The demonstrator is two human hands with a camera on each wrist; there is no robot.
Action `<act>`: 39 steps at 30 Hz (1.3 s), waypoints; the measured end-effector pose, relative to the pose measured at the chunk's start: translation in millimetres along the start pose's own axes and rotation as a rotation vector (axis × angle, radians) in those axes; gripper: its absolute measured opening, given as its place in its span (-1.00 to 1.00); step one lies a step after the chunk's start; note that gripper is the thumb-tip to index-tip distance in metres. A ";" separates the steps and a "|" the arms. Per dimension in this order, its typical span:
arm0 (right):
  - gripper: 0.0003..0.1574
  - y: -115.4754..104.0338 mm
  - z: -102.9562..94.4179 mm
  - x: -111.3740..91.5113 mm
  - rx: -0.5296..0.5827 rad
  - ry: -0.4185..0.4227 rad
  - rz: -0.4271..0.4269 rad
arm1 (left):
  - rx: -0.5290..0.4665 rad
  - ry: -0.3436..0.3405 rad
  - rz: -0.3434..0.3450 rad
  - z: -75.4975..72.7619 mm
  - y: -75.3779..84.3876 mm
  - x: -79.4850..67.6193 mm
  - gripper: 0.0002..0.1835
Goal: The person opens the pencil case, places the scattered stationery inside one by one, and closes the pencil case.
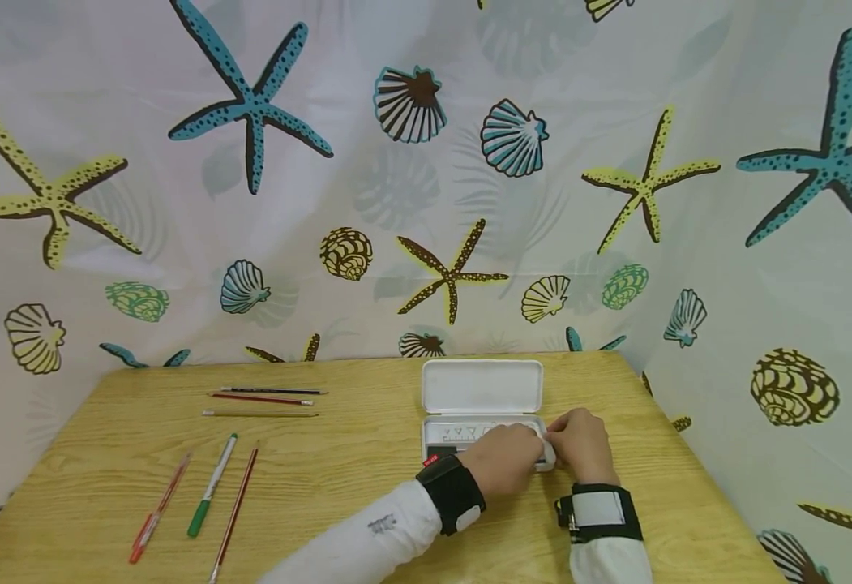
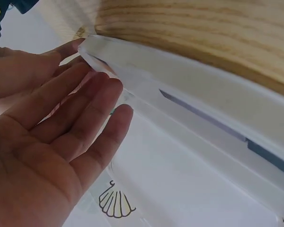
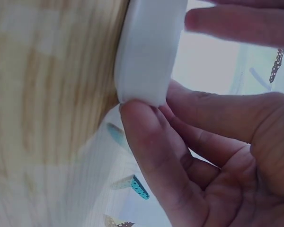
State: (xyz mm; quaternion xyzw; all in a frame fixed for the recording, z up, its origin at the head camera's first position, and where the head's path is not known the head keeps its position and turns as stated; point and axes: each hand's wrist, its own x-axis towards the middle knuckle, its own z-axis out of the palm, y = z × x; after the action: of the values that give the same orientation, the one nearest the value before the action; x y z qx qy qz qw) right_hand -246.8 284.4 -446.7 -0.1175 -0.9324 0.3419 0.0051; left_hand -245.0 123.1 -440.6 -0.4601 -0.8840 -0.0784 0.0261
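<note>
A white pencil case [image 1: 482, 388] lies at the right of the table with its lid raised. Inside are a pale plate with printed shapes [image 1: 462, 432] and a dark item [image 1: 436, 451], partly behind the left arm. My left hand [image 1: 506, 458] reaches over the case's right end; its fingers look fairly straight in the left wrist view, the tips at the rim. What lies under those fingertips is hidden. My right hand [image 1: 584, 444] is at the case's right end, where thumb and forefinger [image 3: 151, 137] pinch its white corner [image 3: 146, 52].
On the left lie a red pen [image 1: 160, 507], a white marker with green ends [image 1: 212, 485] and a long red stick, perhaps a pencil [image 1: 236, 511]. Behind them are a dark pencil [image 1: 272, 391], a red pencil [image 1: 261, 398] and a tan pencil [image 1: 260, 414]. A patterned curtain [image 1: 367, 324] surrounds the table.
</note>
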 end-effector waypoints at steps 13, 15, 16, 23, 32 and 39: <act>-0.86 -0.7 2.5 0.1 0.017 0.003 0.018 | -0.139 0.049 -0.044 -28.8 -22.1 -28.6 -0.92; -0.86 -0.3 3.0 0.5 0.021 0.002 0.020 | -0.158 0.056 -0.068 -36.7 -26.5 -38.0 -0.91; -0.85 0.0 3.2 0.5 0.024 0.000 0.024 | -0.163 0.064 -0.079 -40.6 -29.0 -43.0 -0.91; -0.84 1.1 3.3 0.1 0.024 -0.002 0.021 | -0.188 0.120 -0.198 -69.4 -50.8 -84.5 -0.91; -0.82 -0.5 0.6 0.6 0.025 -0.007 0.032 | -0.173 0.193 -0.421 -94.6 -81.9 -135.6 -0.95; -0.80 -1.2 2.1 -0.9 0.032 -0.023 0.050 | -0.181 0.201 -0.572 -107.6 -98.9 -181.4 -0.90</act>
State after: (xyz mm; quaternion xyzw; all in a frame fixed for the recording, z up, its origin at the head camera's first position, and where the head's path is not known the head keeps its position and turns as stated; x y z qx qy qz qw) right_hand -246.4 282.0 -447.5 -0.1367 -0.9235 0.3582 -0.0124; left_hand -224.3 -97.0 -367.3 -0.1833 -0.9600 -0.2058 0.0491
